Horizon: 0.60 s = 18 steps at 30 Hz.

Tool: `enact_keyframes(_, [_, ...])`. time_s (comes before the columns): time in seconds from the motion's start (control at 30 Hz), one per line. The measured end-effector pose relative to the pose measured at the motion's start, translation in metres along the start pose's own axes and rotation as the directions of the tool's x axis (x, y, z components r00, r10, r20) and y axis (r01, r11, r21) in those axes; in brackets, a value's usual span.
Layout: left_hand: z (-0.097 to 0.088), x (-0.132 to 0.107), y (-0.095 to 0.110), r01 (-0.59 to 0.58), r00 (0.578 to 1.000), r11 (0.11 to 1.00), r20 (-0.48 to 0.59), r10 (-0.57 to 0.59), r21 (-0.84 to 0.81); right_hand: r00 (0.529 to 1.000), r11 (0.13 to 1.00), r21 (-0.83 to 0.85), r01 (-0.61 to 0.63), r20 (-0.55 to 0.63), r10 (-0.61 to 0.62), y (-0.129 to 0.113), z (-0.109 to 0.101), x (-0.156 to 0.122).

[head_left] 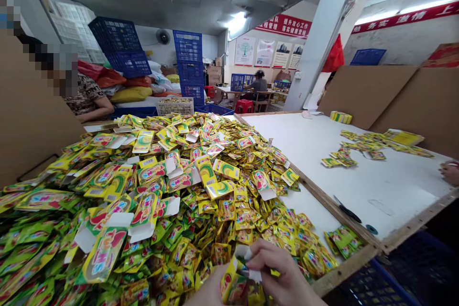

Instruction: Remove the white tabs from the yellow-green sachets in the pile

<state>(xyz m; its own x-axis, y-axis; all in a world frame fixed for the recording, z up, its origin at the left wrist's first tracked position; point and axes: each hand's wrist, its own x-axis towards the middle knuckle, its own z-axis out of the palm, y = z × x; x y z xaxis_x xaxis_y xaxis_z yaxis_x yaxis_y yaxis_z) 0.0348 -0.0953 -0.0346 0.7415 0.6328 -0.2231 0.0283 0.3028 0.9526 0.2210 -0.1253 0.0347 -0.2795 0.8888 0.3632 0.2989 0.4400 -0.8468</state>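
Note:
At the bottom edge, my right hand (283,272) pinches the white flap of a small yellow-green cardboard box (234,277). My left hand (208,294) shows only partly below it and supports the same box from underneath. In front of me lies a big heap of flat printed boxes and small sachets (172,186), yellow, green and red, covering most of the white table (315,210).
A second white table (358,172) to the right carries a smaller pile of packets (358,148) and black scissors (346,210). Another person's hand (450,172) rests at its right edge. A person (86,98) sits at left. Brown cardboard sheets (412,100), blue crates (188,64) and a pillar (322,33) stand behind.

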Motion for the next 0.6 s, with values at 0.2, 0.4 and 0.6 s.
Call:
enact_keyframes(0.2, [0.007, 0.012, -0.008, -0.131, 0.991, 0.985, 0.023, 0.129, 0.111, 0.981, 0.988, 0.046, -0.150, 0.130, 0.143, -0.003, -0.008, -0.018])
enact_keyframes(0.4, [0.016, 0.021, -0.008, -0.206, 0.978, 0.948, 0.096, 0.188, 0.244, 0.973, 0.978, -0.063, -0.197, 0.110, 0.203, -0.011, -0.006, -0.008])
enact_keyframes(0.6, [-0.023, -0.005, 0.049, -0.145, 0.875, 0.649, -0.209, 0.437, 0.747, 0.976, 0.820, -0.547, -0.166, -0.209, 0.057, 0.010, -0.088, 0.003])
